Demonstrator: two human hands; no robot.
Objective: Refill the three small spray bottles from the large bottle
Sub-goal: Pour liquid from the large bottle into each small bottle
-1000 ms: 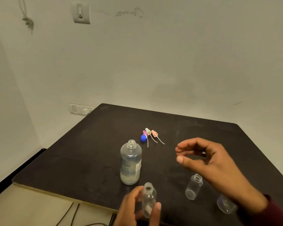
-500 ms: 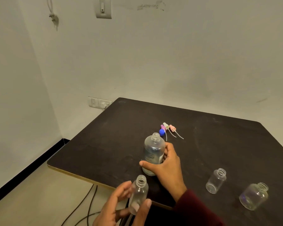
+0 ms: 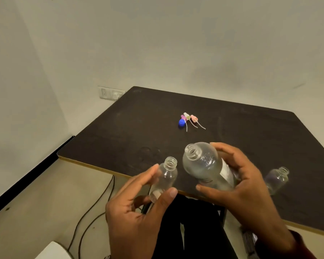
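Observation:
My right hand [image 3: 245,191] grips the large clear bottle [image 3: 204,163], lifted off the table and tilted with its open mouth toward the left. My left hand [image 3: 137,212] holds a small clear uncapped bottle [image 3: 165,176] upright, just left of the large bottle's mouth. The two mouths are close but apart. A second small open bottle [image 3: 277,178] shows on the table to the right, partly behind my right hand. Any third small bottle is hidden.
Three pastel spray heads with dip tubes [image 3: 190,118] and a blue cap [image 3: 181,122] lie mid-table. The dark table [image 3: 232,116] has its near edge under my hands. Cables [image 3: 94,204] run on the floor at left; a wall socket [image 3: 110,92] sits behind.
My right hand lifted the large bottle off the table and tilted it toward the small bottle in my left hand. The view dropped closer to the hands.

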